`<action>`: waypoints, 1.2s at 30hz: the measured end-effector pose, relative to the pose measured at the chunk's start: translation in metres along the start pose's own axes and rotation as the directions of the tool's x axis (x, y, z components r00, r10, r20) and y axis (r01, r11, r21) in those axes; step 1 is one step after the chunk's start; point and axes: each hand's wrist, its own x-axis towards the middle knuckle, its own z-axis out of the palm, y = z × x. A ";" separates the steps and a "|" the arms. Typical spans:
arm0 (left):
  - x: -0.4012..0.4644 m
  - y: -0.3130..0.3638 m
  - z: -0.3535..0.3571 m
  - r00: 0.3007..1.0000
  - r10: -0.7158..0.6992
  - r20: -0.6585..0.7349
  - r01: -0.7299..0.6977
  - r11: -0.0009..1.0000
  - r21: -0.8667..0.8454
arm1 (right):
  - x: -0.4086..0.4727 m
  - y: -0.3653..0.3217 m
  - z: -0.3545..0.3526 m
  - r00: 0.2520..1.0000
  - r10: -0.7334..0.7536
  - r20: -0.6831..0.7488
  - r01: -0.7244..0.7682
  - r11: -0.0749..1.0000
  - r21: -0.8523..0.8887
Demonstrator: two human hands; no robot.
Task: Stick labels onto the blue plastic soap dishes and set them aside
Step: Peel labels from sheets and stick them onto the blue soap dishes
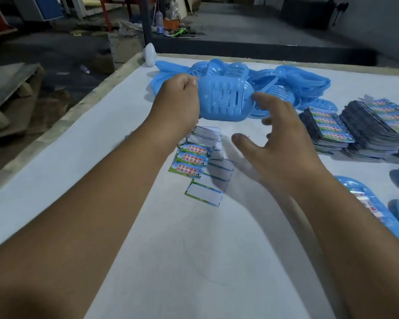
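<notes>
Holding a soap dish [224, 100] by its left end, the left hand [177, 97] keeps it crosswise.
Right hand [276, 134], fingers spread wide, hovers just beside its right end.

Workshop: concrete floor [240, 21]; heaped soap dishes [286, 81]; label stacks [355, 130].

Glossy blue plastic soap dish [224, 100], glossy printed paper label sheet [191, 161], matt white table cover [182, 261]
</notes>
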 end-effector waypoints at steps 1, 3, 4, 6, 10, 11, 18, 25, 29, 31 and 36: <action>-0.006 -0.001 0.001 0.998 -0.061 0.012 0.062 0.996 -0.059 | -0.002 -0.002 -0.002 0.999 -0.035 0.030 0.034 0.999 0.015; -0.016 -0.007 0.004 0.991 -0.126 0.046 0.130 0.986 -0.102 | -0.005 -0.004 -0.004 0.993 -0.089 0.081 0.086 0.995 0.041; -0.019 -0.012 0.007 0.988 -0.141 0.060 0.147 0.983 -0.107 | -0.005 -0.005 -0.004 0.990 -0.106 0.096 0.102 0.994 0.047; -0.024 -0.020 0.012 0.983 -0.170 0.073 0.177 0.979 -0.098 | -0.006 -0.006 -0.004 0.985 -0.123 0.121 0.120 0.992 0.035; -0.031 -0.031 0.017 0.974 -0.202 0.107 0.204 0.979 -0.009 | -0.005 -0.005 -0.004 0.979 -0.088 0.182 0.099 0.994 -0.051; -0.032 -0.032 0.016 0.977 -0.189 0.098 0.188 0.982 0.018 | -0.005 -0.005 -0.005 0.979 -0.083 0.189 0.098 0.993 -0.072; -0.033 -0.026 -0.008 0.998 0.068 -0.003 -0.063 0.944 0.323 | -0.006 0.006 -0.020 0.955 0.031 0.294 0.026 0.982 -0.189; -0.034 -0.027 -0.036 0.991 -0.124 0.048 0.064 0.762 0.644 | -0.007 0.005 -0.032 0.881 0.119 0.457 0.025 0.955 -0.297; -0.043 -0.025 -0.033 0.983 -0.154 0.095 0.039 0.694 0.719 | -0.007 0.004 -0.035 0.864 0.147 0.482 0.025 0.943 -0.333; -0.044 -0.025 -0.031 0.985 -0.142 0.098 0.022 0.665 0.746 | -0.007 0.003 -0.035 0.860 0.154 0.487 0.020 0.943 -0.333; -0.042 -0.028 -0.028 0.982 -0.149 0.112 0.019 0.678 0.734 | -0.008 0.002 -0.034 0.870 0.156 0.468 -0.001 0.949 -0.314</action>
